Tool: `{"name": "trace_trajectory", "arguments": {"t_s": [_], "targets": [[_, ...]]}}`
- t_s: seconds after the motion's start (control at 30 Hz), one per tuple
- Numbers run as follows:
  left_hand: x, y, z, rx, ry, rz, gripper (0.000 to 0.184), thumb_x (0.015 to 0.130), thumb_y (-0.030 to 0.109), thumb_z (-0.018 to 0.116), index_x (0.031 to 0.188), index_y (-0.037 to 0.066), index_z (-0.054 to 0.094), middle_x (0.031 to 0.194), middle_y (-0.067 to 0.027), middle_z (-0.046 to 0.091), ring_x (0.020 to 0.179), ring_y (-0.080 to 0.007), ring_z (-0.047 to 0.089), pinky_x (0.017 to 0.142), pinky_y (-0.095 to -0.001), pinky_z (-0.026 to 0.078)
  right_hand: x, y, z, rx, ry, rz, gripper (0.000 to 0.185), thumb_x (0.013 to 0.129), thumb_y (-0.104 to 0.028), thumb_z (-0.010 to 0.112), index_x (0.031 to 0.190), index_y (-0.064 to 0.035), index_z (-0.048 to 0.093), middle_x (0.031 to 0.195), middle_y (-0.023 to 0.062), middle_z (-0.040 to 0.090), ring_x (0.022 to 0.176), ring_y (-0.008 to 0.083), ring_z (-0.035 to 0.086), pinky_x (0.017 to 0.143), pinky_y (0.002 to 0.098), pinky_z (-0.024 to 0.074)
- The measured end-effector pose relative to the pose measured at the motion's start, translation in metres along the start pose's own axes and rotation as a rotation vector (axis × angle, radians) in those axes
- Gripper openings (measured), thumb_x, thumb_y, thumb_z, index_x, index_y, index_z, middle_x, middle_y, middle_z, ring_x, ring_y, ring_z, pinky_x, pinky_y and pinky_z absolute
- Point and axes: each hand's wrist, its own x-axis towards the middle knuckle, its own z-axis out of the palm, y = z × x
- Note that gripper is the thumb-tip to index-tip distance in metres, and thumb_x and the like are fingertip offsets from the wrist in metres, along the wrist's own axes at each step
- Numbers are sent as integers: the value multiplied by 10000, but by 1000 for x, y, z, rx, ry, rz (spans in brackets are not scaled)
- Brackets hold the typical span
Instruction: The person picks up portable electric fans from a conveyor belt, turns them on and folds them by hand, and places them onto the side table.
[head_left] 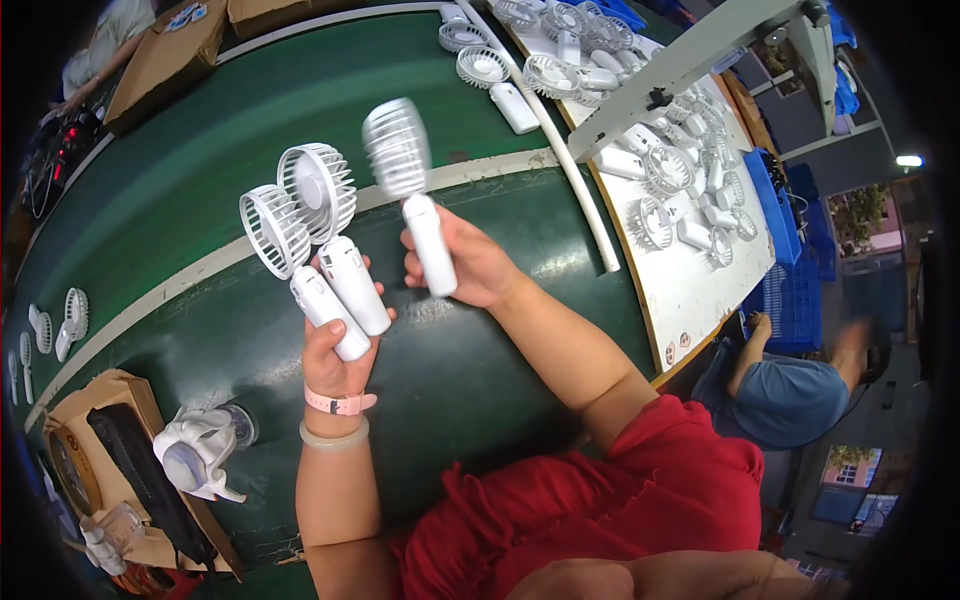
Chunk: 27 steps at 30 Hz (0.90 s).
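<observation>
Two white handheld fans [355,285] lie side by side in my left hand [340,365], their round slatted heads pointing up and away from me. My left fingers and thumb wrap round both handles. My right hand [470,262] grips the handle of another white fan [427,245], held upright just to the right of the pair; its head is smeared by motion. Both hands are above the green work surface [450,370]. On my left wrist are a pink watch band and a pale bangle.
Many white fans lie on a white table [640,290] at the right, beside a pale pipe [590,190]. More fans stand on the green belt [200,120] and at far left. A cardboard box [215,535] with a black pouch is lower left. A person in blue [790,400] is at right.
</observation>
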Motion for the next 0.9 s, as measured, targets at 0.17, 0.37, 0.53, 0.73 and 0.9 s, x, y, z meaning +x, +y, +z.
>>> {"name": "trace_trajectory", "arguments": {"t_s": [0.17, 0.37, 0.53, 0.73, 0.9], "targets": [[1, 0, 3, 44, 26, 22, 780, 656, 127, 664, 1334, 151, 279, 1271, -131, 403, 1043, -272, 504, 811, -434, 467, -2, -1, 13, -234, 153, 49, 456, 851, -205, 580, 1225, -58, 363, 986, 84, 544, 796, 203, 605, 675, 318, 526], [2, -3, 6, 86, 64, 36, 817, 614, 112, 660, 1334, 138, 273, 1240, -155, 418, 1014, -289, 520, 796, -427, 499, 1, 4, 6, -266, 175, -91, 430, 802, -102, 593, 1176, -22, 396, 968, 118, 581, 806, 234, 629, 736, 342, 514], [3, -7, 6, 119, 92, 38, 818, 608, 115, 657, 1332, 137, 278, 1237, -142, 423, 1028, -292, 519, 801, -424, 497, 1, 0, 5, -261, 182, -109, 427, 782, -87, 614, 1160, -24, 425, 1006, 136, 593, 854, 230, 624, 789, 348, 497], [6, -13, 3, 115, 86, 24, 824, 616, 103, 644, 1344, 145, 261, 1220, -113, 437, 1041, -288, 518, 819, -441, 487, 1, -1, -6, -253, 163, -95, 463, 776, -87, 627, 1189, -24, 426, 1015, 136, 600, 887, 225, 616, 810, 345, 488], [6, -14, 5, 126, 94, 17, 825, 625, 99, 642, 1350, 143, 250, 1211, -110, 438, 1069, -288, 506, 835, -451, 483, 2, -1, -6, -243, 200, -126, 451, 784, -75, 618, 1188, -28, 425, 1020, 125, 598, 909, 212, 605, 821, 343, 482]]}}
